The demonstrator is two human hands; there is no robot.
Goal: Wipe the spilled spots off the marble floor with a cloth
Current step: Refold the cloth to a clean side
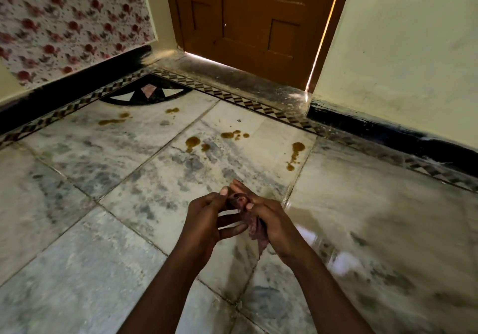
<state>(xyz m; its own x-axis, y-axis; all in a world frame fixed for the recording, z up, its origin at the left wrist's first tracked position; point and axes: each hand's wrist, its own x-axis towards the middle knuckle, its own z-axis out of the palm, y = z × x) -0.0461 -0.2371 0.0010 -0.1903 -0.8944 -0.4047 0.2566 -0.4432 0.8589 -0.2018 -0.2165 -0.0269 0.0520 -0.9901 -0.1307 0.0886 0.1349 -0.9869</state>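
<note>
Marble floor [85,243] fills most of the frame, grey-veined slabs running up to a patterned border strip [232,95], with a brown door [248,15] at top centre and floral wallpaper [67,15] at upper left. Brown spilled spots [192,142] lie scattered across the middle band of the picture — a pair at centre, a cluster [234,135] just right of it, a dripping trail [296,152] further right, and more [112,121] toward the left near the corner inlay. None looks wiped yet.

Below them, at lower centre, both hands meet in the air. The left hand [207,220] and right hand [269,220] have their fingers curled round a small purplish cloth [254,226], bunching it between them, a corner hanging down.

The step in hand looks like readying the cloth — gathering it into a pad. The next move calls for reaching forward and pressing it flat onto the nearest spots.
</note>
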